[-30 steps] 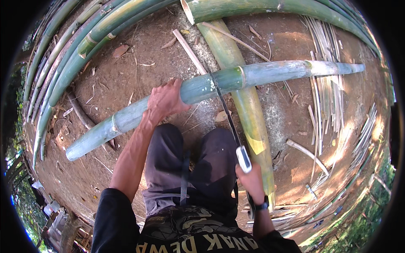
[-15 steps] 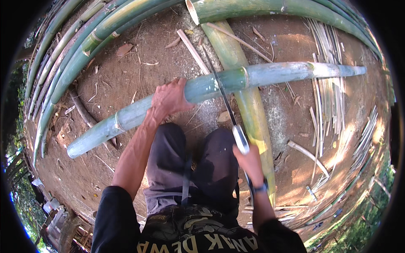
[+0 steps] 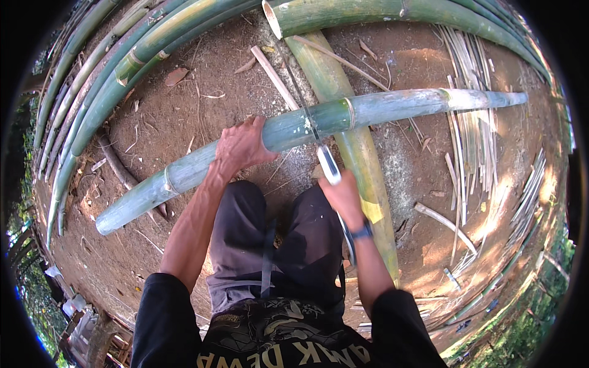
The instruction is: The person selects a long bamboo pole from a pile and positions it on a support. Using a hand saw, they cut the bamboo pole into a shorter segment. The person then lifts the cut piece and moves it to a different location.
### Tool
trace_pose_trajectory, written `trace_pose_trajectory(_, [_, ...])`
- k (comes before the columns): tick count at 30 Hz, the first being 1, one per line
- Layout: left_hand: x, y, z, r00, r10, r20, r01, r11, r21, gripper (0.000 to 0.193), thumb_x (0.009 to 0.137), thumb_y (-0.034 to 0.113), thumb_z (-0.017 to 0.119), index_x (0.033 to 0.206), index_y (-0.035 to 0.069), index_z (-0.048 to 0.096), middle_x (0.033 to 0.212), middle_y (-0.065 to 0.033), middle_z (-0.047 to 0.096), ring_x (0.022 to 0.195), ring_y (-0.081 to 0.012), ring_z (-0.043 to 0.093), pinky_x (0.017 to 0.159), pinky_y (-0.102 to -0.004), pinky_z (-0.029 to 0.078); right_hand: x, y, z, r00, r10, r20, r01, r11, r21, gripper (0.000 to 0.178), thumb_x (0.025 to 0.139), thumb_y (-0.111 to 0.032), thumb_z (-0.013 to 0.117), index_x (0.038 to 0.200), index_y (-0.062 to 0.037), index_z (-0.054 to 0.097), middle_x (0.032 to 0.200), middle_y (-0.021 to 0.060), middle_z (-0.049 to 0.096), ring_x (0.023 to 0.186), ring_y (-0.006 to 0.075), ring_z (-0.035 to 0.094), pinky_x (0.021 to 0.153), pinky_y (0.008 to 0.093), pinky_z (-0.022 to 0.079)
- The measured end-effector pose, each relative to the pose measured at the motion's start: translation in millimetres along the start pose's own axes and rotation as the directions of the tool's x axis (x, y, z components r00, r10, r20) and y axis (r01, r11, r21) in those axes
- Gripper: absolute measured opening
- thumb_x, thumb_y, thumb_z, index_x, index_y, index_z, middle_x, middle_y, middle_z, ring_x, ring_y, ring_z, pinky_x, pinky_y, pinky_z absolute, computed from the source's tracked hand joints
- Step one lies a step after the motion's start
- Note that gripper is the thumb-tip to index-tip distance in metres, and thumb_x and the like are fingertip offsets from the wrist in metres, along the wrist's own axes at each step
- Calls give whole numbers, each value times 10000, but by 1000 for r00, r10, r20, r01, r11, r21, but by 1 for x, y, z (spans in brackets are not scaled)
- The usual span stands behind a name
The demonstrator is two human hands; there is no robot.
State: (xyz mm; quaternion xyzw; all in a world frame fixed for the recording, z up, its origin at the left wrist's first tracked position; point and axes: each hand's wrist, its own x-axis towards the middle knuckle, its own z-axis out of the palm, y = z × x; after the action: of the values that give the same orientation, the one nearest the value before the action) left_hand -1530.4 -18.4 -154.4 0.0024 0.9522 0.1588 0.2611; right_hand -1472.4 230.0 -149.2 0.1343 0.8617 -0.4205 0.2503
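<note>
A long green bamboo pole (image 3: 399, 109) lies crosswise in front of my knees, resting on another, yellowish-green bamboo pole (image 3: 368, 159) beneath it. My left hand (image 3: 242, 146) is wrapped over the crosswise pole, left of the cut, and grips it. In my right hand (image 3: 343, 199) is the handle of a hand saw (image 3: 330, 162), white and black. Its long dark blade crosses the pole just left of a node ring, with pale sawdust flecks beside it. How deep the blade sits in the bamboo I cannot tell.
Several green bamboo poles (image 3: 104, 119) lie at the left, and a thick cut pole (image 3: 343, 15) lies across the far side. Split bamboo strips (image 3: 475, 135) are heaped at the right. A curved brown stick (image 3: 116, 161) lies beyond the left pole end. Sawdust (image 3: 399, 190) covers some soil.
My right hand has pushed the saw forward and to the left, so its handle is now close to the pole. My left hand keeps its grip on the bamboo.
</note>
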Motion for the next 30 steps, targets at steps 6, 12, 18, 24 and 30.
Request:
trace_pose_trajectory(6, [-8, -15, 2, 999, -31, -34, 32, 999, 17, 895, 627, 511, 796, 1332, 40, 513, 1175, -219, 657, 1041, -384, 674, 935, -474, 517, -92, 66, -21, 998, -3, 70, -3, 995, 95, 253, 803, -157, 674, 925, 65, 673, 768, 255, 672, 775, 368, 707, 667, 434, 521])
trace_pose_trajectory(12, [-10, -14, 4, 1000, 1, -31, -1, 1000, 15, 831, 636, 496, 796, 1271, 27, 536, 1096, -217, 678, 987, -394, 687, 891, -480, 534, -55, 42, -15, 995, 34, 96, -38, 999, 38, 268, 810, -186, 653, 815, 82, 662, 634, 257, 619, 632, 369, 680, 592, 449, 495])
trace_pose_trajectory(18, [-2, -9, 2, 998, 21, -59, -20, 1000, 15, 827, 637, 481, 790, 1288, 37, 538, 1077, -216, 687, 986, -380, 692, 881, -470, 540, -15, 32, 7, 992, 58, 111, -62, 998, 27, 307, 803, -214, 663, 816, 92, 652, 667, 283, 619, 710, 418, 685, 618, 465, 499])
trace_pose_trajectory(24, [-8, -8, -5, 997, -75, 14, 74, 997, 15, 933, 627, 508, 797, 1380, 49, 492, 1198, -229, 650, 1066, -368, 670, 958, -460, 507, -93, 59, -34, 996, 21, 90, -29, 996, 82, 257, 815, -191, 653, 862, 61, 667, 726, 271, 643, 756, 410, 691, 654, 451, 511])
trace_pose_trajectory(30, [-1, -8, 9, 999, 31, -33, -32, 999, -14, 831, 633, 485, 796, 1273, 16, 548, 1077, -215, 684, 983, -377, 691, 869, -467, 542, 4, 8, 5, 992, 69, 102, -71, 997, 21, 308, 807, -231, 661, 818, 77, 653, 716, 295, 634, 745, 464, 661, 642, 473, 510])
